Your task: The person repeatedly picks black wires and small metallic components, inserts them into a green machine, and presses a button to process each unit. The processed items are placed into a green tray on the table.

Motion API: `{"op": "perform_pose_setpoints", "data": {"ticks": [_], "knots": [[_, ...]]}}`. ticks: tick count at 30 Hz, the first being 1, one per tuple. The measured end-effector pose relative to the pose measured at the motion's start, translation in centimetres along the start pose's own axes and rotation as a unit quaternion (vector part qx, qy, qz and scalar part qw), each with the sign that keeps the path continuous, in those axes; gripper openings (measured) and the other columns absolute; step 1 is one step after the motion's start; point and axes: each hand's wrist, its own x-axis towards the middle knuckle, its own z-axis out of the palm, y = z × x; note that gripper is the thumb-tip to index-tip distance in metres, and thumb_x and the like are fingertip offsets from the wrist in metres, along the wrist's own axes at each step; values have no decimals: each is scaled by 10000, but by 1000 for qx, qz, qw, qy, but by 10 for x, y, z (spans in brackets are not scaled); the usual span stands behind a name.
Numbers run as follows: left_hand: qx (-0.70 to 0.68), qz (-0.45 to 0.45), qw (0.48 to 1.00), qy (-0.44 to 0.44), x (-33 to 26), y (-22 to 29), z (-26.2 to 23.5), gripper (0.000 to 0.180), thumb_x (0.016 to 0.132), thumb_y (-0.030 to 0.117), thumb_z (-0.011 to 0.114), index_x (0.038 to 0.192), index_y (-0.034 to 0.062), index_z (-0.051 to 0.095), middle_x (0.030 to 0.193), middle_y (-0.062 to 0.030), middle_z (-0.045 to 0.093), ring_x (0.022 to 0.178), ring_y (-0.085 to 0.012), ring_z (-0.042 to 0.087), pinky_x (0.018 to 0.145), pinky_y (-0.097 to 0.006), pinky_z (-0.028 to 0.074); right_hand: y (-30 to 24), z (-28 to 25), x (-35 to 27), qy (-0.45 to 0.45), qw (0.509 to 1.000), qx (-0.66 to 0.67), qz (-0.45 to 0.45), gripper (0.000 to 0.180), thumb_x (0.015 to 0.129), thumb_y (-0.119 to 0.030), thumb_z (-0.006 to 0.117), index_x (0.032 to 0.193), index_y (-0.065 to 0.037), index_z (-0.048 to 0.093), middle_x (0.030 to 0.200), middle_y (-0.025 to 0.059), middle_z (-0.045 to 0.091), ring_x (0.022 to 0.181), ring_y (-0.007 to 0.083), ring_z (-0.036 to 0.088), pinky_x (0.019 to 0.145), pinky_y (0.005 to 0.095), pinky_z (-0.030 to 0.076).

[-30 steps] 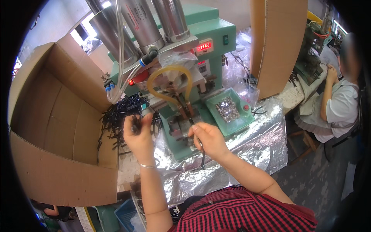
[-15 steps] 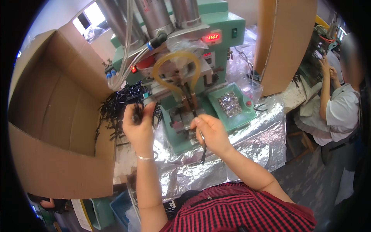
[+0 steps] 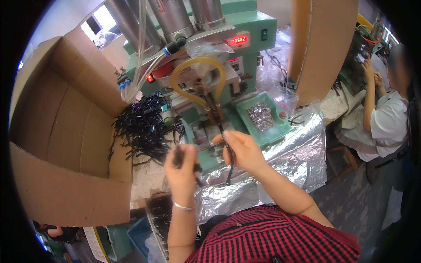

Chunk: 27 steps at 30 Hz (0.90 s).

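Note:
My right hand [image 3: 244, 152] pinches a thin black strip [image 3: 230, 172] in front of the green press machine [image 3: 247, 27]. The strip's upper end runs up between the copper-coloured jaws [image 3: 215, 115], and its lower end hangs beneath my fingers. Lower and to the left, my left hand [image 3: 181, 165] is closed around a small bunch of black strips [image 3: 178, 157], somewhat blurred. A yellow tube loop [image 3: 174, 81] arches over the jaws. Behind my left hand lies a tangled heap of black strips [image 3: 142, 125].
A green tray [image 3: 280, 127] of small shiny metal pieces stands right of the jaws. Foil [image 3: 280, 173] covers the table front. An open cardboard box [image 3: 66, 188] is at left, another cardboard panel [image 3: 326, 48] at right. Farther right sits a co-worker [image 3: 386, 118].
My left hand has moved down and to the right, away from the heap, with the bunch in it. My right hand stays near the jaws with the strip, slightly lower.

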Motion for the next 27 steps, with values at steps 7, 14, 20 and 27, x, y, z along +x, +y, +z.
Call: {"op": "perform_pose_setpoints", "data": {"ticks": [7, 14, 20, 27], "knots": [[-81, -130, 972, -177, 3, -17, 38, 333, 972, 304, 540, 1071, -2, 624, 758, -80, 669, 411, -52, 446, 363, -166, 275, 19, -74, -14, 189, 975, -83, -82, 281, 1019, -251, 451, 1067, -35, 624, 602, -4, 568, 520, 55, 509, 478, 192, 399], [-134, -143, 966, -172, 8, -22, 49, 263, 947, 244, 576, 1033, -1, 619, 700, -56, 622, 408, -46, 426, 357, -168, 261, 56, -182, 14, 417, 841, -260, -227, 205, 958, -148, 530, 1084, -10, 614, 954, 85, 655, 747, 141, 615, 758, 285, 494], [-140, -145, 964, -173, 10, -20, 51, 217, 938, 217, 579, 985, 7, 612, 677, -44, 602, 407, -44, 418, 361, -164, 264, 74, -194, 39, 429, 840, -294, -151, 267, 963, -183, 507, 1142, -14, 609, 992, 109, 674, 885, 206, 658, 794, 326, 489], [-102, -118, 975, -156, 10, -23, 51, 186, 931, 202, 585, 940, 17, 608, 664, -36, 598, 409, -40, 420, 361, -162, 266, 86, -200, 43, 423, 827, -337, -157, 307, 963, -192, 453, 1167, -21, 606, 971, 135, 677, 908, 236, 667, 808, 342, 490]]}}
